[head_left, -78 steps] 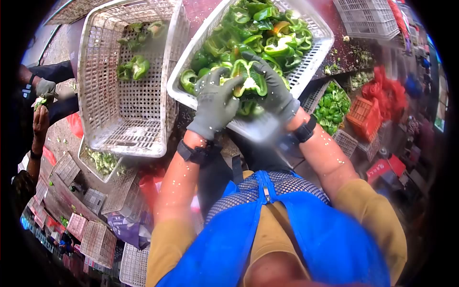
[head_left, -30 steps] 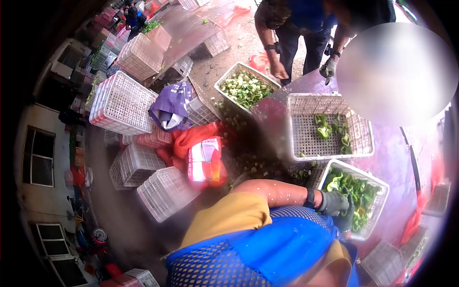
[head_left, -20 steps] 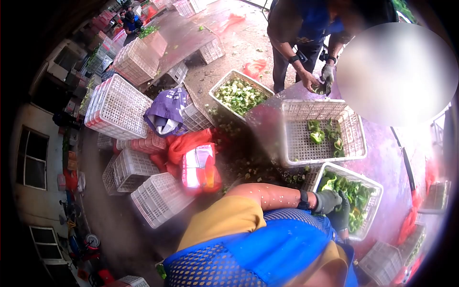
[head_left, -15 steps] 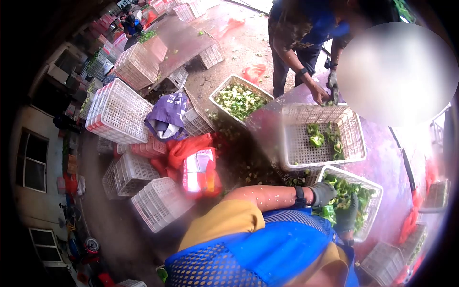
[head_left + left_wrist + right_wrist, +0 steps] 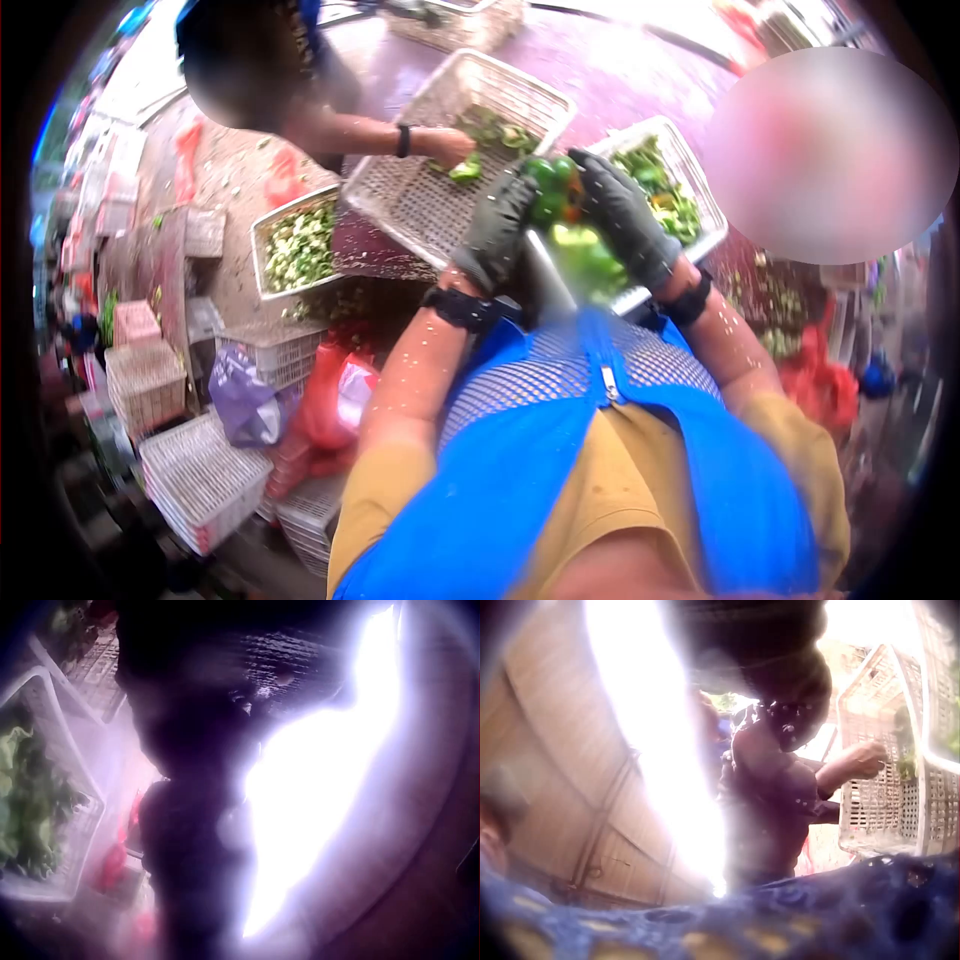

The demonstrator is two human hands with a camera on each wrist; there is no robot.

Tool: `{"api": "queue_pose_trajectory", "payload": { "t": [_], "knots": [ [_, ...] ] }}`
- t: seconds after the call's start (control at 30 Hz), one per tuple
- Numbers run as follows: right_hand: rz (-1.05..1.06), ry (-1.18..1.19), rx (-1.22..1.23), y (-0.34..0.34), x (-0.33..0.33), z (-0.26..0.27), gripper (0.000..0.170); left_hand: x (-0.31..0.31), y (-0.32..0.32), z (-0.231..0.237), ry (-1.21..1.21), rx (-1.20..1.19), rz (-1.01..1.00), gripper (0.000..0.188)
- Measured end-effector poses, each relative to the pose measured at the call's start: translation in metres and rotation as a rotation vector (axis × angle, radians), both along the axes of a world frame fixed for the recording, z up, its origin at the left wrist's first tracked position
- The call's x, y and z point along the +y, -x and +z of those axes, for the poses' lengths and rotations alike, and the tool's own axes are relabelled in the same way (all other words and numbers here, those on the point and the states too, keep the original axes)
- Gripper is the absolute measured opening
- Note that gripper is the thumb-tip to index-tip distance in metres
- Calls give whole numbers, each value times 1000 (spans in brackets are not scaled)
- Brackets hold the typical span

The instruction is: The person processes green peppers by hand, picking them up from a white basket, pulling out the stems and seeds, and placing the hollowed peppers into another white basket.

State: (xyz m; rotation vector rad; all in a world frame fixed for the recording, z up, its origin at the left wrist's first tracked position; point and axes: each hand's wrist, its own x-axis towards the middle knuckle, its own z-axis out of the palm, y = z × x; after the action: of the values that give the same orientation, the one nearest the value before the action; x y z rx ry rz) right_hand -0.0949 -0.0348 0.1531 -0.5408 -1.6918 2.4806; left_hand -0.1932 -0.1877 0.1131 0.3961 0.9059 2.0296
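Note:
In the head view, a green bell pepper (image 5: 550, 190) with an orange patch is held between my two gloved hands, over the near corner of a white crate (image 5: 712, 205) of cut green peppers. My left hand (image 5: 497, 232) grips its left side; my right hand (image 5: 628, 222) holds it from the right. Just below, a blurred green pepper piece (image 5: 585, 262) shows between the wrists. Dark and backlit, the left glove (image 5: 195, 825) fills the middle of the left wrist view. In the right wrist view, the right glove (image 5: 772, 772) is a dark shape against glare.
A second perforated crate (image 5: 385, 190) with a few pepper pieces stands to the left; another person's arm (image 5: 375, 137) reaches into it. A basket (image 5: 262, 262) of pale green scraps sits beyond the table's edge. Stacked crates (image 5: 205, 475) and red bags (image 5: 325, 400) lie lower left.
The head view has swung round, putting both hands back near the middle. My hands, apart over the pepper crate half a second ago, now meet around a pepper. The other person's hand has entered the left crate.

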Motion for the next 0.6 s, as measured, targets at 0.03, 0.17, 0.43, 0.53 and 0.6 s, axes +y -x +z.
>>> {"api": "queue_pose_trajectory", "payload": {
  "t": [0.03, 0.17, 0.43, 0.53, 0.6],
  "knots": [
    [-25, 46, -88, 5, -2, 14, 45, 4, 3, -3, 21, -8, 35, 32],
    [-13, -100, -127, 3, 3, 0, 45, 8, -1, 0, 90, -4, 7, 34],
    [-120, -47, -132, -11, 17, -28, 39, 27, -1, -23, 249, 10, -51, 40],
    [-195, 39, -211, -16, 23, -44, 42, 31, -3, -31, 274, -20, -130, 42],
    [-164, -9, -193, -18, 22, -70, 43, 33, -4, -40, 327, -109, -109, 35]
  ]
}}
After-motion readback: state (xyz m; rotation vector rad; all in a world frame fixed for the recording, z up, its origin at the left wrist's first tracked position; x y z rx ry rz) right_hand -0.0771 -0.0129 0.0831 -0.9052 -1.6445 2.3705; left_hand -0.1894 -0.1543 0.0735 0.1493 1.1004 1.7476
